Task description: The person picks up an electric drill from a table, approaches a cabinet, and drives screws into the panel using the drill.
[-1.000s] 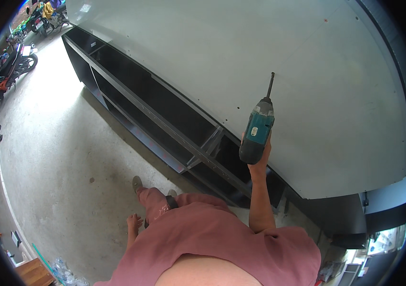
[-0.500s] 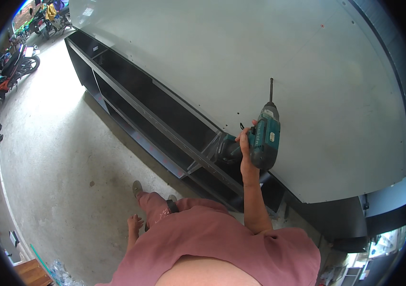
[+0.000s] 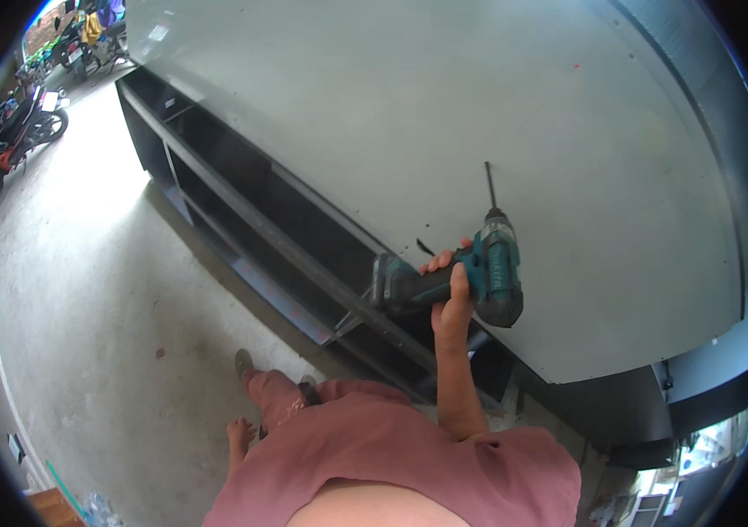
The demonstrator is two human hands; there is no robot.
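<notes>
My right hand point(image 3: 452, 297) is wrapped round the grip of a teal and black cordless drill point(image 3: 498, 270). The drill lies tilted over the edge of a large grey panel point(image 3: 330, 114), its long thin bit pointing away from me and its battery end out to the left. A small dark strip point(image 3: 425, 247) shows beside the fingers; I cannot tell what it is. Low at my left side hangs my left hand point(image 3: 240, 432), holding nothing, its fingers loosely bent and apart.
A long black metal frame with compartments point(image 3: 242, 202) runs along the panel's near edge, close to my legs. Concrete floor point(image 3: 101, 290) stretches to the left. Motorcycles point(image 3: 27, 132) stand at the far left. A dark cabinet-like block point(image 3: 602, 413) is at the right.
The drill in my right hand has turned, so its battery end now swings further left and its bit sits slightly nearer me. My left hand has shifted slightly, still hanging at my side.
</notes>
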